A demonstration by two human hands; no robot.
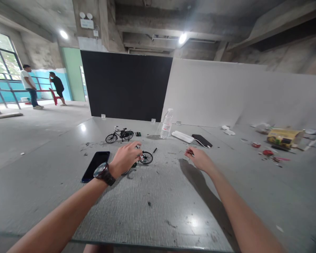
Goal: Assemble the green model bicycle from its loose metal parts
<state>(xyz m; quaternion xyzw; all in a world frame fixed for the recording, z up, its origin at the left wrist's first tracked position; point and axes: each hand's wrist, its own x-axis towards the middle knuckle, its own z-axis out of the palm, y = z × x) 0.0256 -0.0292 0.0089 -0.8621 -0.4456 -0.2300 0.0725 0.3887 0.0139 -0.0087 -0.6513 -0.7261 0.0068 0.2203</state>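
My left hand (127,157), with a dark watch on the wrist, is curled over a small model bicycle (146,158) on the table. Its spoked wheel shows past my fingers, while much of the frame is hidden under the hand. My right hand (198,158) is held a little above the tabletop, its thumb and fingers pinched together. Something thin and small seems to be at the fingertips, too small to name. A second black model bicycle (119,135) stands farther back. Beside the held one lies a short dark stick (155,150).
A dark phone (96,166) lies left of my left hand. Toward the back are a clear water bottle (166,125), a white bar-shaped object (182,136) and a black device (202,141) with a white cable. A yellow box (284,137) and small red pieces lie right. Two people stand far left.
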